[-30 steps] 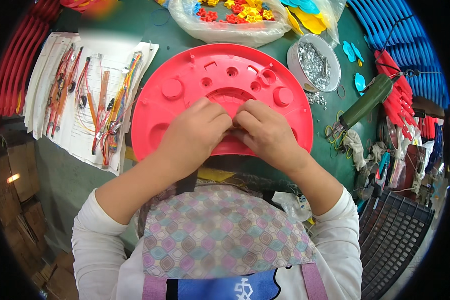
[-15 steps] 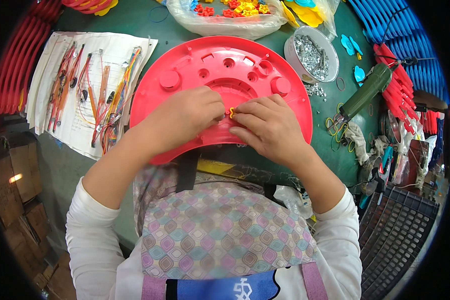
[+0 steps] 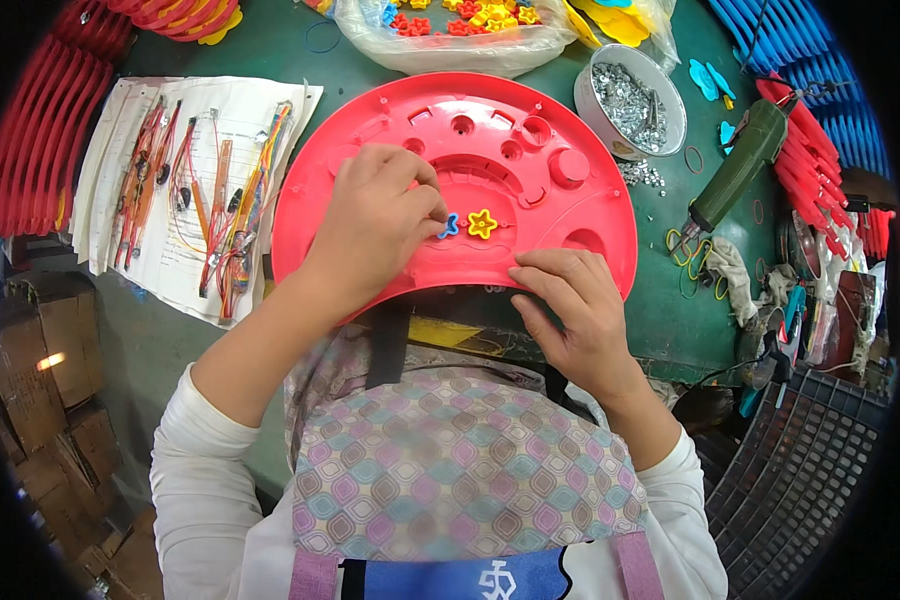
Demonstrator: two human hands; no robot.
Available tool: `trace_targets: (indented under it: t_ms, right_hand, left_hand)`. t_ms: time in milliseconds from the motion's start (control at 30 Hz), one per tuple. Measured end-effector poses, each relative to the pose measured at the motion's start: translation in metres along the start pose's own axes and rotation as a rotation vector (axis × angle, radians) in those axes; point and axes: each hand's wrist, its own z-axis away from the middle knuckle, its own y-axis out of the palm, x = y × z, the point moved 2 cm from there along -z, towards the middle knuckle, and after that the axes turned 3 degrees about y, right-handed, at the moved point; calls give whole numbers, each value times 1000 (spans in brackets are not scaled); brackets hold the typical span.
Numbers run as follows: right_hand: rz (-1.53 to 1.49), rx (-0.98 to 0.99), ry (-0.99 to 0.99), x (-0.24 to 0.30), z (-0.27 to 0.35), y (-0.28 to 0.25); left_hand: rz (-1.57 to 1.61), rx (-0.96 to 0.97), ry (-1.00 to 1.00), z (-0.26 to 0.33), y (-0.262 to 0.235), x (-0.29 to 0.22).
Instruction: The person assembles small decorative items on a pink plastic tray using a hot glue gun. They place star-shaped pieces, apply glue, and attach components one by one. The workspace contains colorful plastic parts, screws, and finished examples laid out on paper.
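Observation:
A red half-round plastic shell lies in front of me, its hollow side with posts and slots facing up. Near its inner curved edge a yellow star-shaped plastic piece sits in the shell. Just left of it is a blue star-shaped piece, partly covered by my fingers. My left hand is closed, thumb and fingertips at that blue piece. My right hand rests by the shell's near right edge, fingers stretched out and thumb apart, with nothing in it.
Papers with wire harnesses lie left. Beyond the shell is a clear bag of coloured stars. To the right are a white tub of screws, spilled screws, a green electric screwdriver and rubber bands. Red and blue parts are stacked at both sides.
My right hand has drawn away from the centre towards the near right edge, uncovering the yellow star. My left hand has shifted slightly, and a blue star now shows at its fingertips.

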Motion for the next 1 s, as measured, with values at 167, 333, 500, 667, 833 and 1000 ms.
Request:
trace_targets:
  t_ms: [167,333,500,667,833,1000]
  right_hand:
    - [24,-26,-3,-2,5,5]
    - [43,-36,-15,-1,5,7]
    - [60,-84,-49,-2,4,9]
    - [-56,-152,-321,17,12,20]
    - [74,137,-147,22,12,58]
    - [301,113,-41,22,5,71]
  left_hand:
    - [20,67,-62,2,2,1]
    - [-4,96,-52,-4,-1,-1]
    - [-82,208,-122,-16,-2,-5]
    - [-169,271,-164,-25,-1,-8]
    - [-86,92,-131,-19,-6,-14]
    - [56,-29,-84,15,-31,-32]
